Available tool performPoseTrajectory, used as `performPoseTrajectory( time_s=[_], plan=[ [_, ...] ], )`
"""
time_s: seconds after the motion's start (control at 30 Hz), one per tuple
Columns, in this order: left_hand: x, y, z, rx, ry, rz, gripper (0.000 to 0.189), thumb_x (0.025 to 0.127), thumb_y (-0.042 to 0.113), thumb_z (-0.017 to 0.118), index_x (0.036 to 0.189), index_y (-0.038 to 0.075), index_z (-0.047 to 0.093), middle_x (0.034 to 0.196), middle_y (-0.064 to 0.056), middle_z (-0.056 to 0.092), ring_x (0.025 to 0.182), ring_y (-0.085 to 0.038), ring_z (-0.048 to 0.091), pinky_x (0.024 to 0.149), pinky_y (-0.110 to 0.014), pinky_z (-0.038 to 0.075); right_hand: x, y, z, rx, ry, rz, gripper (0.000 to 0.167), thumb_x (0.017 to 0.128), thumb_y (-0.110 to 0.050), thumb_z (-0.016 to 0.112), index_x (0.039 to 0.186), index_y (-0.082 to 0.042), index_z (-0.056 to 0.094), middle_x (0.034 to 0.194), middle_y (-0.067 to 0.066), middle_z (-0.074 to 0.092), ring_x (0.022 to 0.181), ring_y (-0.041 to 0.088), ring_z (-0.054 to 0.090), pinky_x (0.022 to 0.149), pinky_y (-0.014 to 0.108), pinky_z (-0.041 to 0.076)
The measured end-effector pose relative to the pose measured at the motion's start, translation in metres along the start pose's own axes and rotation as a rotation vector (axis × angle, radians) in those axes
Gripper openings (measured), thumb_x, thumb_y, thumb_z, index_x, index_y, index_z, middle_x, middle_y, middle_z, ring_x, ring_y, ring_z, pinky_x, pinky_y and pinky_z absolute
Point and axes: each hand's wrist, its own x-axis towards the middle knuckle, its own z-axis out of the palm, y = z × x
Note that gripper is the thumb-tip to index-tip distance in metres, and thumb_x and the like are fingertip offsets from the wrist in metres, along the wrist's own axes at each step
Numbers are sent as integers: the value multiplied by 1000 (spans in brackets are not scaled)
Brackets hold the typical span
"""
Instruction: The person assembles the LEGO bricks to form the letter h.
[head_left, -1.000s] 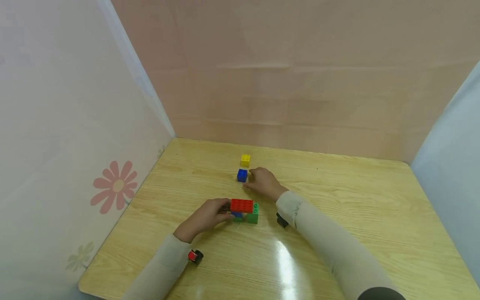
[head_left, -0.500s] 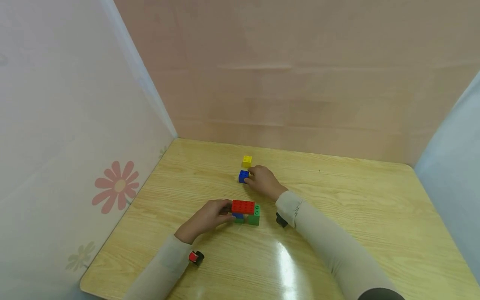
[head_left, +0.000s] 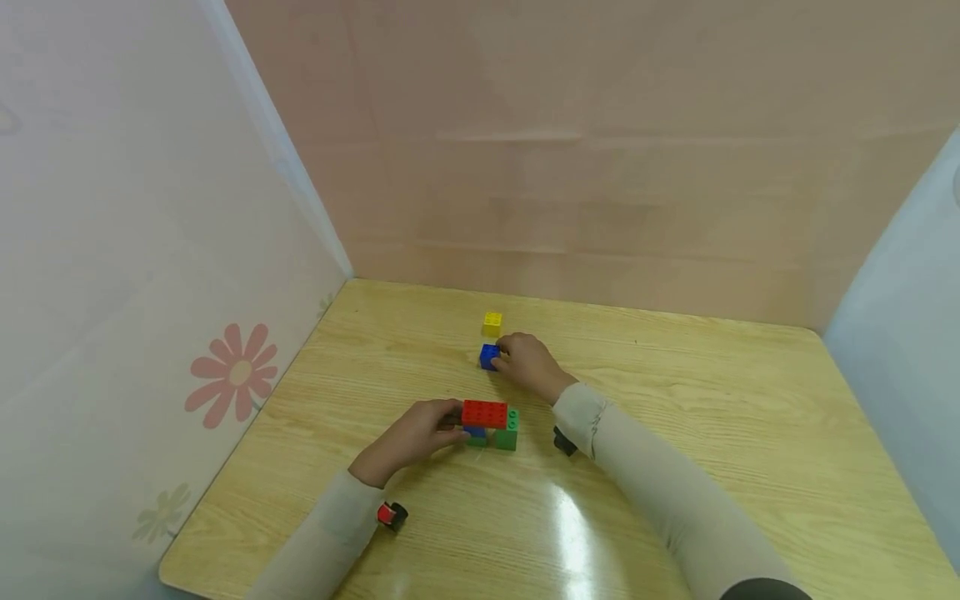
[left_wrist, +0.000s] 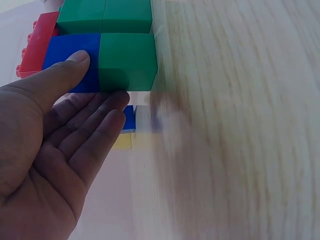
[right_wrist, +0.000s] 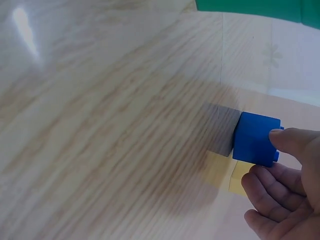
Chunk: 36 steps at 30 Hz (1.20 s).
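Note:
In the head view, a red brick lies across two small stacks. A green stack is under its right end; the left stack has a blue brick over a green brick, clearest in the left wrist view. My left hand holds this left stack, thumb flat against its blue brick, fingers partly behind. Farther back, my right hand pinches a separate small blue brick between thumb and fingers. Its studs point toward the hand's thumb side in the right wrist view.
Just behind the small blue brick stands a yellow brick. The wooden table meets a plain back wall and a flowered curtain on the left. Each wrist wears a small dark device.
My right hand has closed its thumb and fingers onto the small blue brick, which has shifted slightly toward me. The left hand and the built bricks stay in place.

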Motion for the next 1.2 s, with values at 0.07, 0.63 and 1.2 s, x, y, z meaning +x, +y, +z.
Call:
performPoseTrajectory(
  time_s=[0.07,0.63,1.2],
  plan=[
    [0,-1,0,-1,3,0,37,93,27,68,124,8,62,116,-2,67,105,-13,65,88,-24,53,-1,0,0,-8,1,-5,32,94,-26,67,114,-2,69,106,11,68,95,22,64,83,38,55],
    [1,-4,-2,39,-4,9,37,93,26,68,125,9,61,116,0,67,105,-13,65,90,-30,53,-21,-14,-23,20,-7,-14,34,93,-32,68,113,-5,69,106,10,69,94,20,65,81,36,56],
    [0,-5,0,18,-11,2,38,94,29,67,127,10,60,118,1,66,106,-10,64,90,-25,52,-55,-53,-59,121,43,-130,34,90,-35,70,112,-8,67,102,3,67,92,20,63,80,35,55]
  ],
)
